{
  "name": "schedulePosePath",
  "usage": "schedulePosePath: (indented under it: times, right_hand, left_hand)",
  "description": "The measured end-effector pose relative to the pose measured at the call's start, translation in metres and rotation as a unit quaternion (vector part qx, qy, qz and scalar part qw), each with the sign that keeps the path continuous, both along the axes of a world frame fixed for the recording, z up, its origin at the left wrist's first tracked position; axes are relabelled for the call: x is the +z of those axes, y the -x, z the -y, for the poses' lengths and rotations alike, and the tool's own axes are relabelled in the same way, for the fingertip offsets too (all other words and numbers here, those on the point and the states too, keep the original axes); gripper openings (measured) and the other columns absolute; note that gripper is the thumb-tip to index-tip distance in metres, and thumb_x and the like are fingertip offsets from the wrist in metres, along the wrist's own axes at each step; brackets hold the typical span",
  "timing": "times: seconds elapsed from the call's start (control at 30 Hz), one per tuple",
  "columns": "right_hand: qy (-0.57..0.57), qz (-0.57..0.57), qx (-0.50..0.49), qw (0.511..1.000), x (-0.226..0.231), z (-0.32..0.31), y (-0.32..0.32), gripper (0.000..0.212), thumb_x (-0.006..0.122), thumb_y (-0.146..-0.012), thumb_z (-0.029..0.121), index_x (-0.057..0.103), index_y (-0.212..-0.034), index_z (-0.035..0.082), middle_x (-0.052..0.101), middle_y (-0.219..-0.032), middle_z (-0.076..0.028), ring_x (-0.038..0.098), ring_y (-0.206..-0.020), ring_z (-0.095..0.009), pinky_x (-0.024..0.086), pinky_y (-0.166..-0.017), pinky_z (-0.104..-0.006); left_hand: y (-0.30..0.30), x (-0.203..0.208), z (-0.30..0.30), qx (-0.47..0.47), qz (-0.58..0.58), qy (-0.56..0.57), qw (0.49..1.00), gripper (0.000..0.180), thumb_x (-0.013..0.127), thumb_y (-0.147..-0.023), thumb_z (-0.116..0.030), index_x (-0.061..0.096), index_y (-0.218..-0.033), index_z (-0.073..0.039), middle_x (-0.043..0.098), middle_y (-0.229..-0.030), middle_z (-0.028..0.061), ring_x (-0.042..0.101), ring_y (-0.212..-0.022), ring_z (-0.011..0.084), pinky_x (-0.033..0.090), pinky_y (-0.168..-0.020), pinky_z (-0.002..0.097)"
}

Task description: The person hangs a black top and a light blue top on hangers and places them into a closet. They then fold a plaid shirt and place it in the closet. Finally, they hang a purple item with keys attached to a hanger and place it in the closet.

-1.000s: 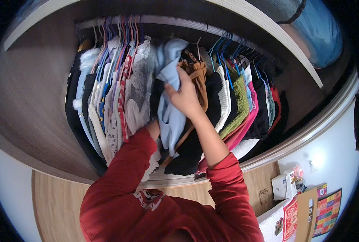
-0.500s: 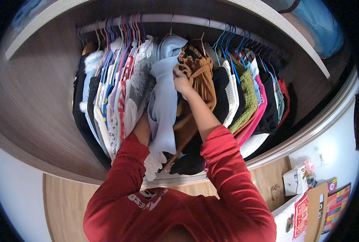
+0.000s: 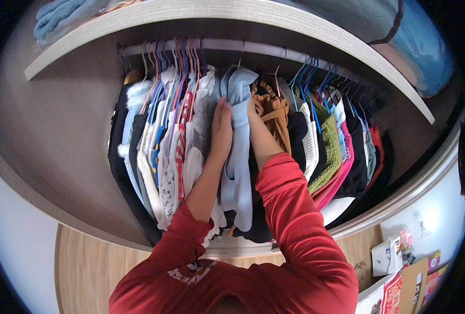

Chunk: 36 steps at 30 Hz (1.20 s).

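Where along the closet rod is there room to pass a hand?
The closet rod shows two bare stretches: left hanger cluster to the hook above the light-blue garment, then hook to pale-pink hanger. Below, left hand, right hand and clothes crowd together; blue hangers crowd the right.

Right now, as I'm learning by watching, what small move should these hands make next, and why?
Perhaps slide the left hand down along the light blue garment to smooth it: the garment hangs from the rod, its top looks folded over, and that hand is right at its left edge.
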State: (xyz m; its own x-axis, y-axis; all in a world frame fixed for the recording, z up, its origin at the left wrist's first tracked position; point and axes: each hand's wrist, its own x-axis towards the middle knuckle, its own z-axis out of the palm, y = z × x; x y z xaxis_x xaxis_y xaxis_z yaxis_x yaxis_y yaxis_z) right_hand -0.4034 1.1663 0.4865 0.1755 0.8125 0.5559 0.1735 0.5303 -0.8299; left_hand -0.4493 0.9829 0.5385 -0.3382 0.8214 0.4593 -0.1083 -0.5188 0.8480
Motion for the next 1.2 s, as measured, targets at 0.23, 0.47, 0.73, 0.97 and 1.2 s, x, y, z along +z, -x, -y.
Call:
schedulePosePath:
  times: [0.23, 0.47, 0.73, 0.97, 1.2]
  right_hand:
    - [0.246, -0.011, 0.005, 0.969, 0.015, -0.061, -0.140, 0.042, 0.039, -0.077, 0.003, 0.046, -0.118, 0.007, 0.056, -0.097, -0.012, 0.052, -0.089, -0.018, 0.042, -0.080, -0.0291]
    - [0.124, 0.255, 0.182, 0.942, 0.006, 0.031, -0.087, 0.039, 0.045, -0.075, 0.002, 0.048, -0.114, 0.002, 0.058, -0.099, -0.011, 0.053, -0.089, -0.019, 0.042, -0.080, -0.0276]
    - [-0.020, 0.407, 0.425, 0.808, 0.015, 0.279, -0.138, 0.034, 0.049, -0.079, 0.008, 0.046, -0.111, -0.003, 0.054, -0.101, -0.021, 0.052, -0.096, -0.031, 0.041, -0.083, -0.0350]
    - [0.257, 0.407, 0.334, 0.810, -0.043, 0.395, -0.282, 0.032, 0.050, -0.079, 0.000, 0.048, -0.112, 0.000, 0.059, -0.093, -0.012, 0.057, -0.086, -0.016, 0.045, -0.077, -0.0276]
    - [0.486, 0.212, 0.268, 0.804, -0.099, 0.502, -0.336, 0.029, 0.048, -0.083, 0.003, 0.048, -0.112, 0.000, 0.057, -0.099, -0.012, 0.055, -0.092, -0.016, 0.044, -0.079, -0.0263]
  left_hand:
    - [0.015, 0.001, 0.038, -0.023, -0.121, -0.001, 0.992, 0.084, 0.065, -0.064, -0.012, 0.018, -0.132, -0.003, 0.037, -0.125, 0.0210, 0.034, -0.118, 0.0283, 0.025, -0.099, 0.0327]
    - [0.024, -0.004, 0.037, -0.070, -0.095, 0.063, 0.991, 0.087, 0.064, -0.062, -0.003, 0.014, -0.134, -0.005, 0.041, -0.120, 0.0164, 0.043, -0.107, 0.0231, 0.034, -0.090, 0.0307]
    - [0.006, 0.016, 0.005, -0.114, -0.180, 0.082, 0.974, 0.087, 0.052, -0.061, 0.004, 0.011, -0.137, -0.011, 0.050, -0.091, 0.0080, 0.049, -0.071, 0.0164, 0.042, -0.062, 0.0265]
    - [-0.056, 0.018, -0.012, -0.363, -0.111, 0.057, 0.923, 0.039, 0.056, -0.080, -0.015, 0.044, -0.115, -0.005, 0.055, -0.093, 0.0044, 0.053, -0.080, 0.0135, 0.043, -0.071, 0.0262]
    - [-0.006, -0.087, -0.056, -0.048, 0.116, 0.134, 0.983, 0.041, 0.048, -0.077, -0.031, 0.046, -0.109, -0.004, 0.051, -0.105, 0.0088, 0.047, -0.095, 0.0234, 0.037, -0.081, 0.0355]
